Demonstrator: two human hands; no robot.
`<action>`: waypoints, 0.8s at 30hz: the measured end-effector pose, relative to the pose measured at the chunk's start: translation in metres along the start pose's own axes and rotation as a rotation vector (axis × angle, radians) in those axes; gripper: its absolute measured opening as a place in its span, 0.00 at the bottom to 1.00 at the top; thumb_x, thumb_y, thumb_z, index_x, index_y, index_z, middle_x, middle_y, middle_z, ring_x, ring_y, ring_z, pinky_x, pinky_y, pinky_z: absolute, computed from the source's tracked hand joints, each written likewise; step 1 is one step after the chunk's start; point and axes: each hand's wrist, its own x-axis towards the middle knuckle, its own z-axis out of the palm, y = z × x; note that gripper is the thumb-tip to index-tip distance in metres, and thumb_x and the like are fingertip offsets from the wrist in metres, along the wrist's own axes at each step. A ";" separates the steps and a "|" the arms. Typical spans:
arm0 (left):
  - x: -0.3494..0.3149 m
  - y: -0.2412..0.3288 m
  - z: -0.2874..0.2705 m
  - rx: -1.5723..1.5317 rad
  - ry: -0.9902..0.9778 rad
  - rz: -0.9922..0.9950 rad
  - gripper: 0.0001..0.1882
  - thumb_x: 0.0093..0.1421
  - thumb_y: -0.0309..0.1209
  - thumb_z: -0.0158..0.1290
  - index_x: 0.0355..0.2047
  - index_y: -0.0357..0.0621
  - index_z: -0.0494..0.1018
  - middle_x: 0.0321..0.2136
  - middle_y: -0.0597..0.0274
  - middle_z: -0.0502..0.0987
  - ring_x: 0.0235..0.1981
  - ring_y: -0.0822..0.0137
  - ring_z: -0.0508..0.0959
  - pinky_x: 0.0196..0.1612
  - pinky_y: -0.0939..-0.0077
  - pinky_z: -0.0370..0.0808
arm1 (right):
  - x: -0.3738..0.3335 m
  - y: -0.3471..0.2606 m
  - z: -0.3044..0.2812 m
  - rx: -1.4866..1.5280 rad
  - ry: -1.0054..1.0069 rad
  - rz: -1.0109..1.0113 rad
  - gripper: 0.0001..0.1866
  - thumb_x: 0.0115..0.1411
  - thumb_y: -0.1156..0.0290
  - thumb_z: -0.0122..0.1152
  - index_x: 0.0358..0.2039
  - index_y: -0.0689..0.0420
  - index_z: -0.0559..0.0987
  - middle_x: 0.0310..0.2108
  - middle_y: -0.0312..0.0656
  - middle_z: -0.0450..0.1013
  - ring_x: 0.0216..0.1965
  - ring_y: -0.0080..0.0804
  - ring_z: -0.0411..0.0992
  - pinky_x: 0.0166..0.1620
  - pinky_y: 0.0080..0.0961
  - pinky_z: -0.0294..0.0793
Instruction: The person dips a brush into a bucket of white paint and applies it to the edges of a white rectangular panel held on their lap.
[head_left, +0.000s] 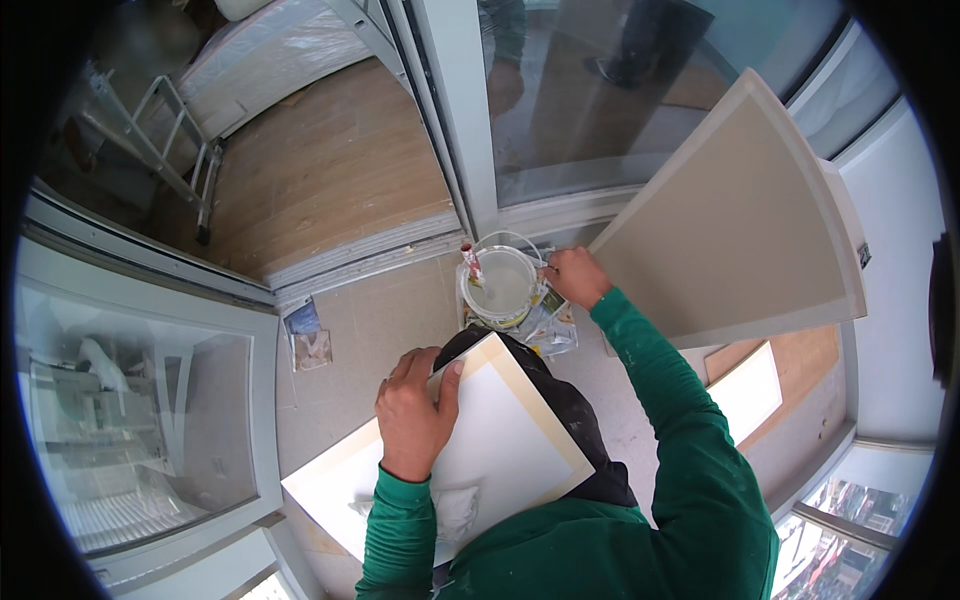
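Observation:
A white panel [513, 431] with cream tape along its edges leans tilted over my lap. My left hand [412, 410] grips its upper edge, thumb resting on the white face. A crumpled clear plastic piece [457, 512] lies against the panel near my left sleeve. Beyond my knees stands a white bucket [508, 262] of pale paint or filler, with a red-handled tool [470, 262] leaning inside. My right hand [578, 276] is beside the bucket's right rim, fingers closed; what they hold is too small to make out. Crumpled paper and plastic [548, 328] lie under and beside the bucket.
A large beige panel [745, 215] stands tilted at my right. Behind it, a brown board [815, 380] and a bright white sheet [750, 395] lie on the floor. A glass door [165, 400] stands at left; a sliding door track [370, 252] borders the wooden floor. A ladder [165, 140] stands far left.

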 end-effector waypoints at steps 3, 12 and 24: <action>0.000 0.003 -0.002 0.002 -0.011 -0.015 0.16 0.68 0.38 0.63 0.47 0.37 0.82 0.44 0.45 0.85 0.40 0.41 0.86 0.45 0.52 0.81 | -0.003 -0.004 -0.004 0.036 0.026 -0.013 0.14 0.66 0.61 0.69 0.36 0.60 0.88 0.38 0.55 0.84 0.43 0.60 0.82 0.52 0.51 0.81; 0.001 0.004 -0.003 0.006 -0.014 -0.001 0.16 0.68 0.38 0.63 0.48 0.37 0.82 0.45 0.43 0.85 0.39 0.39 0.86 0.45 0.51 0.81 | 0.013 -0.008 0.007 0.106 -0.023 -0.144 0.08 0.62 0.69 0.70 0.38 0.59 0.89 0.37 0.53 0.85 0.42 0.56 0.83 0.51 0.48 0.82; 0.001 0.000 -0.006 0.011 -0.035 -0.045 0.16 0.69 0.38 0.62 0.48 0.36 0.82 0.44 0.44 0.85 0.40 0.39 0.86 0.45 0.51 0.81 | 0.116 -0.041 0.151 -0.192 -0.422 -0.123 0.15 0.61 0.71 0.68 0.48 0.58 0.89 0.50 0.54 0.85 0.51 0.53 0.85 0.54 0.48 0.84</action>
